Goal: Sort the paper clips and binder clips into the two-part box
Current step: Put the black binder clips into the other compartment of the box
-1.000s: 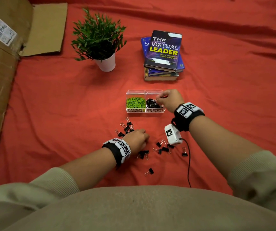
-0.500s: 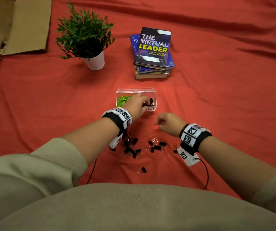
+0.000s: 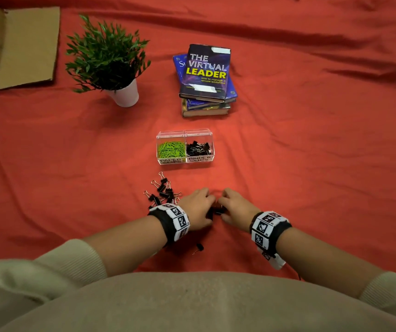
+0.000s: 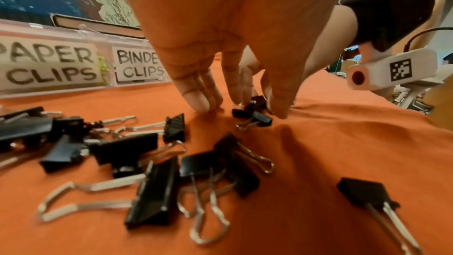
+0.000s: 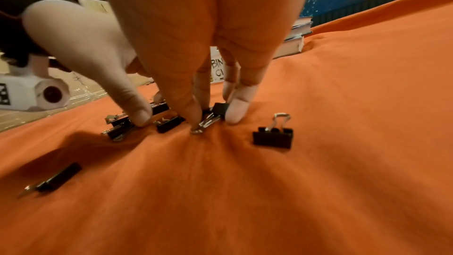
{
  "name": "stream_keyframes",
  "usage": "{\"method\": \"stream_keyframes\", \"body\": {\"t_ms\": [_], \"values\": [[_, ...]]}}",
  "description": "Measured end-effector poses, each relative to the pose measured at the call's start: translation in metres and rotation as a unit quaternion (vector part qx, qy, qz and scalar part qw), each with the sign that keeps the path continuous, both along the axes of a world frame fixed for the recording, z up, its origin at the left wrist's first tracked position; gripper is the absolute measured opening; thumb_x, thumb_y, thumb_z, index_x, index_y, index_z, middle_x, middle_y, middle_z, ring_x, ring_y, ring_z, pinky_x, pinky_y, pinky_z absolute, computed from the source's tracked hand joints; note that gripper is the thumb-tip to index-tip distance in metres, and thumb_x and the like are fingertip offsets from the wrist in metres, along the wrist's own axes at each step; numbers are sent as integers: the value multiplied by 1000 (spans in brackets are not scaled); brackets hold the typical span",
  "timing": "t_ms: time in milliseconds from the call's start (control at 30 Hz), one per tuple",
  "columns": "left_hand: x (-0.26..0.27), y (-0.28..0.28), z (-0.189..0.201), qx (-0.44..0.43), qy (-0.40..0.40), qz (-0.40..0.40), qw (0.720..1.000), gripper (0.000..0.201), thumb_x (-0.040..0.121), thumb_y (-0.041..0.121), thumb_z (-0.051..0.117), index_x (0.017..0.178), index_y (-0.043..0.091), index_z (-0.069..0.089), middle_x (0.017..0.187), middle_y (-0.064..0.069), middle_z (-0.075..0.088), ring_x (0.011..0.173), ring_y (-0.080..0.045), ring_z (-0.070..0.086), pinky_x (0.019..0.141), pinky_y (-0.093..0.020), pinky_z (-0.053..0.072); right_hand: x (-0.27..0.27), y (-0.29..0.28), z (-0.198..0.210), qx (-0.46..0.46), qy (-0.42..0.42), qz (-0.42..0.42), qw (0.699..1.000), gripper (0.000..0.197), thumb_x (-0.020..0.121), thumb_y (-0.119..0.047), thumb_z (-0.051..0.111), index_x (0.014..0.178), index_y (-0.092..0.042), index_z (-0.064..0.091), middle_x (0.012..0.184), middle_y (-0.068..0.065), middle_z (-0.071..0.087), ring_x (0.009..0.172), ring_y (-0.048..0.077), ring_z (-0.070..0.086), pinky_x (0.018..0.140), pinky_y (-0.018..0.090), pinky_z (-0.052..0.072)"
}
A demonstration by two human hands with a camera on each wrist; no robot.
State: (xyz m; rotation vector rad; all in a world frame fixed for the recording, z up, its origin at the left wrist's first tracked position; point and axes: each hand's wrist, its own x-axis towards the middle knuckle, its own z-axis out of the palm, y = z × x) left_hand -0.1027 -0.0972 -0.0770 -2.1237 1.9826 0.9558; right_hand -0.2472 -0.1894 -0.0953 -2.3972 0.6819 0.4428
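Note:
The clear two-part box (image 3: pixel 185 161) holds green paper clips (image 3: pixel 170 149) on the left and black binder clips (image 3: pixel 198 148) on the right. Loose binder clips (image 3: pixel 163 190) lie in a pile in front of it. Both hands meet just right of that pile. My left hand (image 3: pixel 199 207) has its fingertips (image 4: pixel 201 104) down on the cloth, and its thumb and fingers close round a small clump of binder clips (image 4: pixel 255 111). My right hand (image 3: pixel 233 207) pinches a binder clip (image 5: pixel 219 109) between thumb and fingers. One clip (image 5: pixel 273 136) stands just right of it.
A single binder clip (image 3: pixel 199 248) lies near my body between the forearms. Behind the box stand a stack of books (image 3: pixel 206 77) and a potted plant (image 3: pixel 110 61). Cardboard (image 3: pixel 27 46) lies at the far left. A wrinkled red cloth (image 3: pixel 312 164) covers everything.
My left hand has come back from the box's binder clip side down to the loose clips. My right hand has closed in beside it, so both now work the same small clump.

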Motion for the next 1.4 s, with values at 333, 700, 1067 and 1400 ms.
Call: {"method": "stream_keyframes", "body": {"t_ms": [333,700,1067,1400], "values": [[1,4,-5,-2,-15,-8,1000,32,86,20,57,114,10,46,122,-11,41,114,-32,47,85,-45,48,-12,3,-5,8,-67,-69,995,20,74,-4,58,94,-6,63,98,14,57,93,32,55,85,37,46],[4,12,-7,-38,-20,4,999,30,86,22,54,111,9,45,116,-14,41,105,-34,52,81,-44,49,-6,8,-2,-13,-62,-95,993,15,72,-9,63,87,-9,62,91,8,59,89,28,55,83,33,45],[5,9,-12,-51,-19,0,998,22,89,13,47,108,4,49,112,-15,48,101,-35,55,82,-44,44,-18,9,-5,-4,-80,-17,997,29,73,-4,55,101,-8,62,108,7,60,98,27,56,91,32,47],[45,-35,13,-179,39,116,976,13,85,12,52,96,13,59,102,-6,59,94,-25,57,80,-37,49,-14,3,-3,-18,-59,-29,998,21,73,-12,60,94,-10,64,95,7,60,89,27,58,81,34,49]]}}
